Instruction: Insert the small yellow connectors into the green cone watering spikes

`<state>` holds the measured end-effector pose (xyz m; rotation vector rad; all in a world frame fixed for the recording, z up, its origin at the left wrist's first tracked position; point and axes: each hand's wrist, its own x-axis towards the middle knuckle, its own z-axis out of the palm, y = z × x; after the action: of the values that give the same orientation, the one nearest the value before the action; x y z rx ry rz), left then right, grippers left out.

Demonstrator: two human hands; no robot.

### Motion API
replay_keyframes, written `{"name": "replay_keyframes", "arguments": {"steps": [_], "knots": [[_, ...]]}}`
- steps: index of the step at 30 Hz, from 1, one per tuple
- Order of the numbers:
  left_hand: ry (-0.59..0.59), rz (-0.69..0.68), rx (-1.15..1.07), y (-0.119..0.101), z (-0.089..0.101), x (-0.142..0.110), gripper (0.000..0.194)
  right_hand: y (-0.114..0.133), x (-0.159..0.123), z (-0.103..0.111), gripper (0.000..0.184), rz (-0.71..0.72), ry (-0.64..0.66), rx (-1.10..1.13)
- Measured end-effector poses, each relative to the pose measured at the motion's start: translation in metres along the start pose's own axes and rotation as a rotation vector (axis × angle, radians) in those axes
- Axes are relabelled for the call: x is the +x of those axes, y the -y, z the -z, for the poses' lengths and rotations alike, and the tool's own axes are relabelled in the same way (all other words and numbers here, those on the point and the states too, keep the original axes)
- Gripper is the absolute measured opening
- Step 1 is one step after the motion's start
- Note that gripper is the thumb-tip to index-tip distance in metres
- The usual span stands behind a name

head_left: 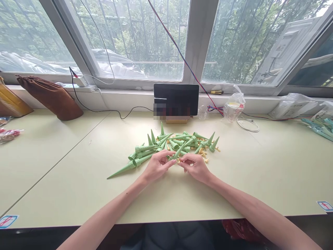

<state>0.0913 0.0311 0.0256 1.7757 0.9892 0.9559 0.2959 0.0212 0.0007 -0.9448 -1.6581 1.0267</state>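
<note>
One green spike [179,150] sits mid-frame in the curled left hand [157,165], at the lower edge of a pile of green parts [145,148], while the right hand [195,166] apparently pinches a small yellow piece [178,160] (a fitting step, I judge), so careful alignment seems called for next.

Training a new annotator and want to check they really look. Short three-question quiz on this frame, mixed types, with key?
1. Which of the person's hands grips the raised green spike?
2. Fill in: as the camera sees it, the brown bag is to the ___ of the black screen.
3. Which of these lie among the pile of green spikes?
A) coiled white cable
B) small yellow pieces
C) yellow-and-black cutter

Key:
1. The left hand.
2. Left.
3. B.
</note>
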Motion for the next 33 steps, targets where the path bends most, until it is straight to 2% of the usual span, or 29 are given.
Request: {"name": "replay_keyframes", "arguments": {"steps": [8, 14, 24, 33], "knots": [[0.002, -0.018, -0.032, -0.003, 0.000, 0.000, 0.029, 0.000, 0.001, 0.001, 0.023, -0.156, 0.013, 0.211], [0.006, -0.017, -0.058, -0.002, 0.001, 0.001, 0.029, 0.003, 0.004, 0.001, 0.023, -0.218, 0.038, 0.339], [-0.032, 0.007, -0.103, -0.009, 0.000, 0.000, 0.029, 0.008, 0.005, 0.005, 0.025, -0.301, 0.110, 0.457], [-0.034, 0.003, -0.117, -0.010, -0.001, 0.001, 0.029, 0.003, 0.007, 0.007, 0.027, -0.432, 0.147, 0.595]]}}
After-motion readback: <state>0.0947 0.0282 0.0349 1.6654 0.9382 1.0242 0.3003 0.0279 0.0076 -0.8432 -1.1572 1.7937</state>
